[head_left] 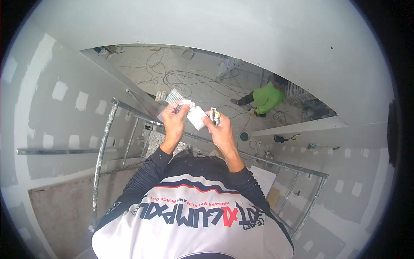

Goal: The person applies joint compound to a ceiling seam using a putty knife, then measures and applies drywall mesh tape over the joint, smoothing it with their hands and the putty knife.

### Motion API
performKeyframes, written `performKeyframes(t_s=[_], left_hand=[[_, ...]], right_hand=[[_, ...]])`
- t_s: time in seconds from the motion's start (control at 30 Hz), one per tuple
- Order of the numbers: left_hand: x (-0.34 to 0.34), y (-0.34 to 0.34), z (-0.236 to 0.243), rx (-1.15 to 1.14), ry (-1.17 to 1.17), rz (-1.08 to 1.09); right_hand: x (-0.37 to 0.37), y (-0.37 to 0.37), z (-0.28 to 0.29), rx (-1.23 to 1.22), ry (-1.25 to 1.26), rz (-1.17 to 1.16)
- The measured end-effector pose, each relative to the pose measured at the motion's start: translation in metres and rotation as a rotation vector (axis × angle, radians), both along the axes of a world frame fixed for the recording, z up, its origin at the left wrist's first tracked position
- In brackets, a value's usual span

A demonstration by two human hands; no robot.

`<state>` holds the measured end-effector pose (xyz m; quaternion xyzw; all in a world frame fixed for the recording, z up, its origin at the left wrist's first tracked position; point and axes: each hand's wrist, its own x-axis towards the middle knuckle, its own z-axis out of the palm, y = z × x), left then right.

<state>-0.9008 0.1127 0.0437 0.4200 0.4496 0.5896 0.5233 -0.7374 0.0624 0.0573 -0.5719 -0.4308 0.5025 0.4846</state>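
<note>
My left hand (173,126) pinches a white strip of mesh (174,96), whose open grid stands up beyond the fingertips. Between my hands is a denser white piece (196,117), pressed under my right thumb; whether it joins the mesh is hard to make out. My right hand (222,131) is closed, also holding a small yellow-and-black tool (215,116) that looks like a utility knife. Its blade cannot be made out. Both hands are raised in front of my chest, close together.
A metal scaffold rail (254,160) surrounds me. Far below, a person in a green top (267,98) bends over the floor, near tangled cables (172,77). A pale panel (215,26) spans above the opening. Patched wallboard (77,112) stands at the left.
</note>
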Motion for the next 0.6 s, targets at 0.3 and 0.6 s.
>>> performKeyframes(t_s=[0.3, 0.6], left_hand=[[-0.006, 0.011, 0.006, 0.007, 0.081, -0.007], [-0.009, 0.018, 0.003, -0.008, 0.020, -0.039]], right_hand=[[-0.002, 0.011, 0.013, -0.040, -0.118, -0.027], [0.001, 0.020, 0.011, -0.083, -0.150, -0.040]])
